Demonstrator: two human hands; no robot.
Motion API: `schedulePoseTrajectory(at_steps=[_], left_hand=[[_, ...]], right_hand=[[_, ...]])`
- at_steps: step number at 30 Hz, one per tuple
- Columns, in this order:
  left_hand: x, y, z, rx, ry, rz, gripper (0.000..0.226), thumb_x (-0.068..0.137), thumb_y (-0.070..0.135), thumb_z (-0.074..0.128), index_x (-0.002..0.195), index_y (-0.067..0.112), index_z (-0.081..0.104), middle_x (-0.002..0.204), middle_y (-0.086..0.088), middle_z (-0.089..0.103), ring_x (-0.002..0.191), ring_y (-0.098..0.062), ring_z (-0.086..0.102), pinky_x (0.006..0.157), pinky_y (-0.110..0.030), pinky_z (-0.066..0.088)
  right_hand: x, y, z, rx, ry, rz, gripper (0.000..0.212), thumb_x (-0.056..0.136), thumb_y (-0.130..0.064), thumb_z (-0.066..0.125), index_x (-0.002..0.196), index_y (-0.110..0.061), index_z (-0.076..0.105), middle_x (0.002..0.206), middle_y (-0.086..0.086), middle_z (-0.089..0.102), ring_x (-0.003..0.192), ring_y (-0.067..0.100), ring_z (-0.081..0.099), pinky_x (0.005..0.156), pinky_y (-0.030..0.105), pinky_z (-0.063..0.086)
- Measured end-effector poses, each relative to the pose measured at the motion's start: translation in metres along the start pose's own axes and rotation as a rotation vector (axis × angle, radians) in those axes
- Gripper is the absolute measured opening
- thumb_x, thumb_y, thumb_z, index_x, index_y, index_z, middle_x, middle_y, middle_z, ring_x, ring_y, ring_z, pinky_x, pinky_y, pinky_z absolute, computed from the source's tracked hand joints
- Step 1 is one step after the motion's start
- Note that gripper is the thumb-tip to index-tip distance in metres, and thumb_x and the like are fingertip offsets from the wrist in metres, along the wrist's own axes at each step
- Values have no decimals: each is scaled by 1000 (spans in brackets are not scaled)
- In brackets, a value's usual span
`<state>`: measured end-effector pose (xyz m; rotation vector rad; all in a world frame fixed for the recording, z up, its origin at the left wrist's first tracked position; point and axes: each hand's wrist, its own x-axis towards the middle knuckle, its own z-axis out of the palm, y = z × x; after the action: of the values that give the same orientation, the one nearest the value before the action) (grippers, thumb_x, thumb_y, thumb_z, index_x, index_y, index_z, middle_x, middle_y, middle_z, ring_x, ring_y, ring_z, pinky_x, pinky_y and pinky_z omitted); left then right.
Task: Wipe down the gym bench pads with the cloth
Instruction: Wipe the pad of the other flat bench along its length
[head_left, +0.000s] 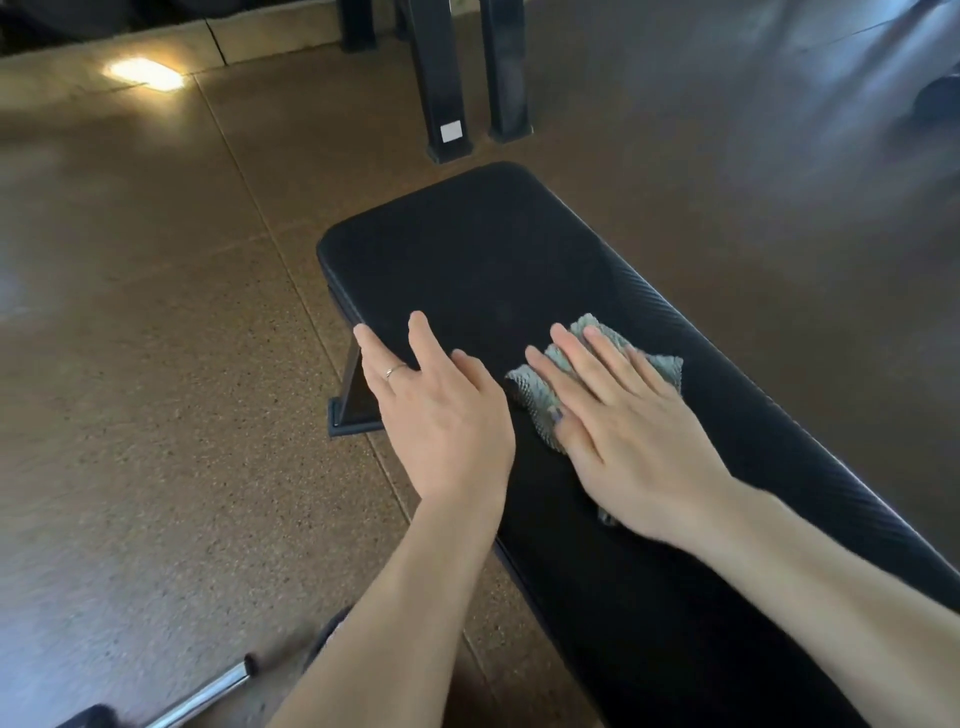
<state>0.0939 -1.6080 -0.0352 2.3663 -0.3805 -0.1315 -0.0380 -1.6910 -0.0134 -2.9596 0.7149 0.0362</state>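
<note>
A black padded gym bench pad (467, 249) runs from the upper middle to the lower right. A grey-green textured cloth (535, 392) lies flat on the pad near its middle. My right hand (618, 415) presses flat on the cloth with fingers spread, covering most of it. My left hand (436, 410) rests on the pad's left edge, fingers apart, a ring on one finger, holding nothing.
Brown speckled rubber floor (156, 364) surrounds the bench. Black machine posts (447, 78) stand beyond the bench's far end. A bench leg with foot (353, 405) shows under the left edge. A chrome bar (208, 691) lies at the lower left.
</note>
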Motion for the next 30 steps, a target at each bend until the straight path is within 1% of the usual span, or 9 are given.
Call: schedulePoseTrajectory(at_steps=[2, 5, 7, 12, 15, 19, 22, 24, 30], left_hand=[[1, 1, 1, 12, 8, 4, 47, 105, 27, 39, 152, 24, 32, 168, -17, 4, 155, -32, 9, 111, -49, 42], [1, 2, 1, 32, 12, -4, 46, 105, 26, 38, 150, 24, 33, 168, -17, 5, 155, -32, 11, 106, -50, 46], [2, 2, 1, 36, 19, -2, 45, 105, 26, 37, 150, 24, 34, 168, -17, 6, 154, -32, 12, 105, -52, 47], [1, 0, 1, 26, 24, 16, 45, 104, 26, 36, 149, 24, 35, 167, -18, 5, 154, -32, 11, 101, -53, 48], [1, 1, 1, 30, 29, -3, 45, 105, 27, 37, 149, 24, 35, 168, -16, 5, 153, -33, 14, 98, -50, 50], [0, 3, -1, 36, 29, 13, 45, 104, 27, 37, 149, 23, 36, 167, -18, 7, 153, -34, 14, 97, -49, 49], [-1, 3, -3, 30, 20, 0, 45, 105, 27, 36, 150, 24, 36, 168, -16, 6, 153, -32, 14, 99, -47, 47], [-1, 4, -3, 26, 24, 1, 45, 104, 26, 36, 149, 24, 36, 168, -15, 7, 153, -33, 16, 100, -48, 47], [0, 0, -1, 23, 45, 19, 42, 104, 26, 37, 146, 23, 39, 166, -17, 11, 150, -36, 20, 97, -53, 49]], right_hand=[[38, 14, -3, 2, 10, 21, 58, 105, -41, 11, 163, -33, 11, 172, -4, 5, 158, 19, -2, 128, 41, 3], [102, 28, -6, 18, 2, 148, 56, 109, -40, 14, 163, -33, 6, 172, -3, 2, 158, 20, -4, 127, 42, 0], [116, 20, -5, 23, 9, 209, 56, 109, -41, 14, 163, -30, 5, 172, -1, 0, 158, 23, -4, 128, 44, 0], [23, -10, 0, 57, 26, 92, 61, 105, -38, 13, 164, -25, 11, 172, 3, 5, 158, 26, 0, 128, 47, 8], [-30, -18, 2, 22, -11, 4, 61, 104, -41, 12, 163, -27, 12, 172, 0, 6, 158, 22, 1, 128, 45, 9], [22, 14, -1, 12, 4, -39, 61, 103, -40, 12, 163, -29, 16, 171, 2, 12, 158, 25, 5, 127, 46, 11], [94, 29, -7, 48, 1, 197, 57, 108, -39, 14, 163, -29, 9, 172, 2, 3, 158, 26, -2, 128, 46, 4], [106, 16, -5, 62, 10, 269, 58, 108, -40, 16, 164, -27, 6, 172, 4, -1, 158, 28, -4, 127, 47, 1], [10, -15, 6, 66, 23, -42, 61, 103, -40, 12, 163, -28, 16, 172, 1, 10, 158, 25, 3, 128, 45, 8]])
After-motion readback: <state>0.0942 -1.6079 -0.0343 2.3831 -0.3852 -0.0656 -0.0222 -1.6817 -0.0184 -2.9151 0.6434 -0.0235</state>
